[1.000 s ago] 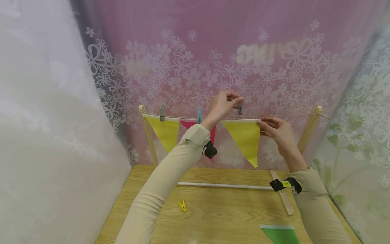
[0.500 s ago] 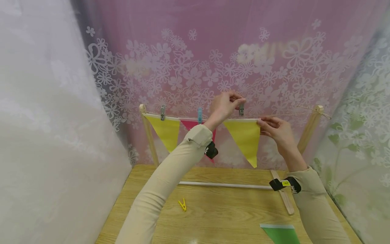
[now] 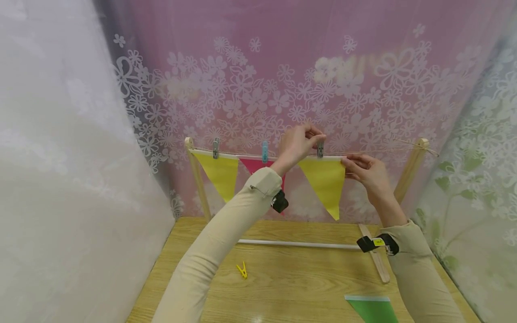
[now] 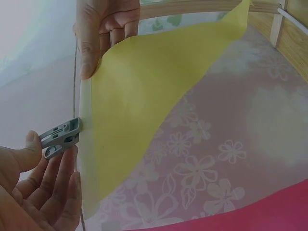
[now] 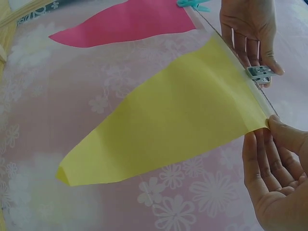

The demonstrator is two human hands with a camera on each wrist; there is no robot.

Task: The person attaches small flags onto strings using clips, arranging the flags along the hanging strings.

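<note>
My left hand [image 3: 298,142] pinches a grey clothespin [image 3: 320,149] between thumb and fingers. In the left wrist view the clothespin's tip [image 4: 76,124] meets the white top edge of a yellow pennant [image 4: 134,91] at the twine [image 4: 75,86]. My right hand [image 3: 368,172] pinches that pennant's right top corner, thumb in front. The right wrist view shows the same yellow pennant [image 5: 168,110] hanging beside a pink pennant [image 5: 134,21]. Farther left, another yellow pennant [image 3: 218,176] hangs under a grey clothespin [image 3: 216,148], and a blue clothespin [image 3: 265,152] holds the pink one, partly hidden by my left arm.
The twine runs between two wooden posts, left [image 3: 198,179] and right [image 3: 409,172]. A white rod [image 3: 299,244] spans low between them, near a wooden foot [image 3: 375,258]. On the table [image 3: 295,287] lie a yellow clothespin [image 3: 242,270] and a green pennant [image 3: 373,309]. Flowered curtains stand behind.
My left hand has lowered slightly and shifted a little right, bringing the grey clothespin down from above the twine onto the yellow pennant's top edge. My right hand keeps its place on the corner.
</note>
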